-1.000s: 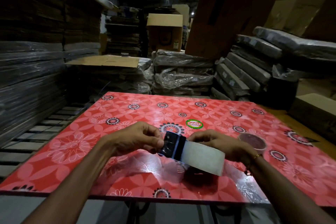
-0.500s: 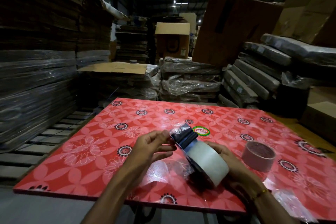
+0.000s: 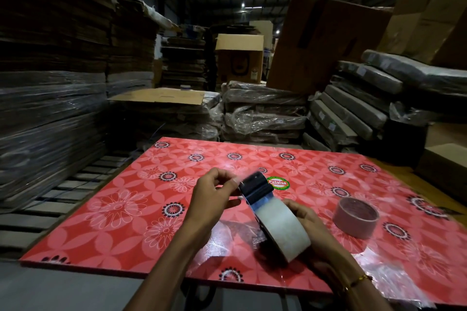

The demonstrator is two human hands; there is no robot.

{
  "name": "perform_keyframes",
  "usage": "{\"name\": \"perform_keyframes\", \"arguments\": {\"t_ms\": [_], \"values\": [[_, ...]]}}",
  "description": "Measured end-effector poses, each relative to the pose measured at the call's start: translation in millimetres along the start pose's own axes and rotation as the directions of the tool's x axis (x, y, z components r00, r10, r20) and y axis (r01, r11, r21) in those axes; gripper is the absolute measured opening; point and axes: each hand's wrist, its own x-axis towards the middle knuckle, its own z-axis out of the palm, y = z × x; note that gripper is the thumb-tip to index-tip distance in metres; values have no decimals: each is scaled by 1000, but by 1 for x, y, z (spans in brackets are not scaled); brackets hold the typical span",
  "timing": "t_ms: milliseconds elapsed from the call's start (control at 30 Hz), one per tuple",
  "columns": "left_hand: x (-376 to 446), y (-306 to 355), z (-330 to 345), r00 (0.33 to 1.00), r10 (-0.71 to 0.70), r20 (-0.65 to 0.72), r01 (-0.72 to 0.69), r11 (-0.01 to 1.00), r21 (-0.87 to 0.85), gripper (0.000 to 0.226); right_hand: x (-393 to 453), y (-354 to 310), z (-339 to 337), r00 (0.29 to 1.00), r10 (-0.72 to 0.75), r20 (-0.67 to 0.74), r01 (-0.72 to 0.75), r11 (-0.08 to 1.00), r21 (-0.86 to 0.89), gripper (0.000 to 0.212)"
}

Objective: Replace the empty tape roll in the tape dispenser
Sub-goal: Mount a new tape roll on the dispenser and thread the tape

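Two hands over a red floral table [image 3: 121,212]. Right hand [image 3: 307,228] cupped around the full tape roll [image 3: 283,228], mounted on the dispenser [image 3: 255,190] and held tilted above the tabletop. Left hand [image 3: 214,195] pinching at the dispenser's dark front end, fingertips closed narrowly. Empty core [image 3: 356,217] upright on the table, to the right, apart from both hands. Clear plastic wrap [image 3: 389,278] near the front edge.
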Motion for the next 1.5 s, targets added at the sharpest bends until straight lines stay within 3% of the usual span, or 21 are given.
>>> {"name": "perform_keyframes", "arguments": {"t_ms": [100, 200, 333, 533, 867, 967, 1033, 1233, 1333, 1500], "values": [[2, 7, 0, 996, -77, 49, 81, 993, -81, 17, -1, 1, -1, 1000, 7, -5, -7, 1000, -21, 27], [4, 14, 1, 990, -89, 109, 86, 996, 31, 38, -2, 0, 1, 1000, 8, -7, -8, 1000, -30, 24], [8, 23, 5, 993, -25, 118, -3, 974, 227, 20, -4, -2, 2, 1000, 12, 2, -12, 1000, -21, 21], [11, 30, 6, 996, 4, 85, -25, 969, 247, 12, -6, -2, 2, 999, 20, 24, -20, 999, -30, 23], [6, 28, 11, 987, -102, 121, 97, 994, 49, 16, -22, -9, 10, 977, 84, 195, -79, 996, -34, 38], [5, 32, 11, 978, -136, 155, 138, 990, 3, 18, -25, -8, 10, 972, 96, 216, -113, 991, 67, 62], [4, 33, 12, 977, -143, 161, 144, 990, 3, 21, -28, -10, 13, 965, 64, 253, -88, 992, 85, 67], [0, 33, 12, 963, -149, 223, 170, 982, -79, 27, -31, -10, 12, 975, 115, 192, -138, 984, 112, 72], [-2, 36, 14, 961, -143, 235, 164, 984, -72, 35, -30, -11, 12, 979, 93, 180, -116, 985, 128, 55], [-4, 37, 23, 984, -3, 180, -9, 998, 64, 19, -27, -9, 11, 987, 65, 150, -77, 994, 75, 43]]}}
